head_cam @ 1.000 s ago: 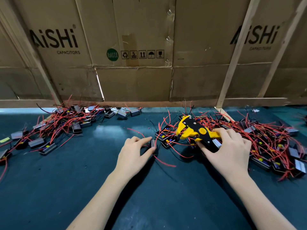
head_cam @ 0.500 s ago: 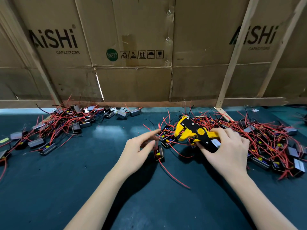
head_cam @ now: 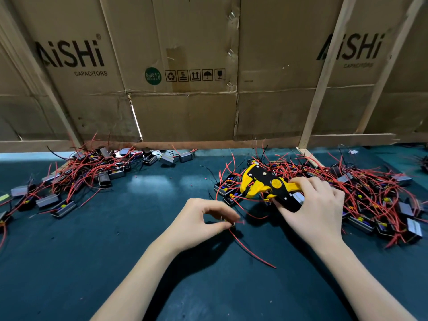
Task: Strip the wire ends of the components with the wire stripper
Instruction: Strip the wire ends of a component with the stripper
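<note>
Two big piles of components sit on the dark mat [head_cam: 115,262], one pile on the left [head_cam: 76,179] and one on the right [head_cam: 361,195]. The right hand [head_cam: 317,212] has its fingers wrapped around the yellow wire stripper [head_cam: 264,185] by the right pile. The left hand [head_cam: 203,221] pinches one small component [head_cam: 232,225] between thumb and fingertip, its red wire [head_cam: 250,250] trailing toward the person. To do this well, I think the wire's tip should slide straight into the tool's mouth before squeezing.

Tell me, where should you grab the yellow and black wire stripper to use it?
Probably by its two long handles, coming from the right. The wire stripper lies with its jaws pointing left toward the component that the left hand pinches, and its handles trail right. The right hand already curls round them there, leaving the jaws free for the red wire.
</note>
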A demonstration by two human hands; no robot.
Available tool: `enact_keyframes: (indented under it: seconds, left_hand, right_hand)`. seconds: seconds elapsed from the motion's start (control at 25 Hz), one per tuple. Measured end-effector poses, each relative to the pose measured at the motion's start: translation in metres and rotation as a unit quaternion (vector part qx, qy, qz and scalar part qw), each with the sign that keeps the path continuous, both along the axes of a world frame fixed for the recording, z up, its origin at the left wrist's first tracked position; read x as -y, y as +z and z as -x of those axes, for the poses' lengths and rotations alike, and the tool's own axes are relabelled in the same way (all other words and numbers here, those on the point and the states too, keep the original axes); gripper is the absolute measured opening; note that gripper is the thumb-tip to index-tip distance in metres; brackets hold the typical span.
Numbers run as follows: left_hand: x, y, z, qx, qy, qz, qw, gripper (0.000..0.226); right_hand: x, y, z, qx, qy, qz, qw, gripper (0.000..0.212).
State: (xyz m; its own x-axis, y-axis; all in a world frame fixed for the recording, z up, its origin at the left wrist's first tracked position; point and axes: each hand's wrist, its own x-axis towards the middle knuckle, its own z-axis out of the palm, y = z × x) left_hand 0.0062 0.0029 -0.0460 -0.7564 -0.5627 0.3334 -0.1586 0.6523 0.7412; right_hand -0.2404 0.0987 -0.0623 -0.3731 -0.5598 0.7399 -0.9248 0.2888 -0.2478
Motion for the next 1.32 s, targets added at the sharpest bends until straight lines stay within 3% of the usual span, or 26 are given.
enact_keyframes:
  seconds: [0.2,0.32,0.36,0.44,0.52,0.64,0.8,0.96,1.08,1.32]
  left_hand:
    - [-0.010,0.002,0.003,0.052,-0.051,0.004,0.997,0.019]
    - [-0.005,0.008,0.000,-0.005,0.066,-0.018,0.998,0.016]
    - [-0.001,0.008,-0.002,-0.009,0.128,-0.009,0.992,0.026]
    - [0.003,0.004,-0.004,0.069,0.234,0.038,0.969,0.046]
    - [0.000,-0.004,0.002,0.143,0.278,0.056,0.948,0.046]
    - [-0.006,-0.014,0.019,0.089,0.231,-0.009,0.969,0.024]
    - [-0.006,-0.017,0.023,0.020,0.181,-0.113,0.977,0.011]
    - [-0.006,-0.010,0.017,-0.030,0.063,-0.175,0.982,0.013]
    - [-0.009,-0.004,0.014,-0.107,-0.014,-0.229,0.967,0.012]
    - [-0.012,0.000,0.015,-0.127,-0.018,-0.265,0.956,0.015]
  right_hand:
    - [0.000,0.000,0.001,0.001,0.001,-0.004,1.000,0.046]
    - [0.000,0.001,0.000,0.004,0.002,-0.005,1.000,0.045]
    - [0.000,0.001,0.001,0.004,0.001,-0.006,1.000,0.046]
    - [0.000,0.000,0.001,0.003,0.003,-0.008,1.000,0.046]
    - [0.001,-0.001,0.001,-0.001,0.004,-0.008,1.000,0.047]
    - [0.001,-0.002,0.000,-0.007,0.001,-0.007,1.000,0.047]
    - [0.002,-0.002,0.001,-0.006,-0.002,-0.009,1.000,0.048]
    - [0.002,-0.002,0.001,-0.012,-0.001,-0.006,1.000,0.048]
    - [0.002,-0.002,0.001,-0.003,-0.001,-0.005,1.000,0.049]
    - [0.002,-0.001,-0.001,0.013,-0.016,0.003,1.000,0.050]
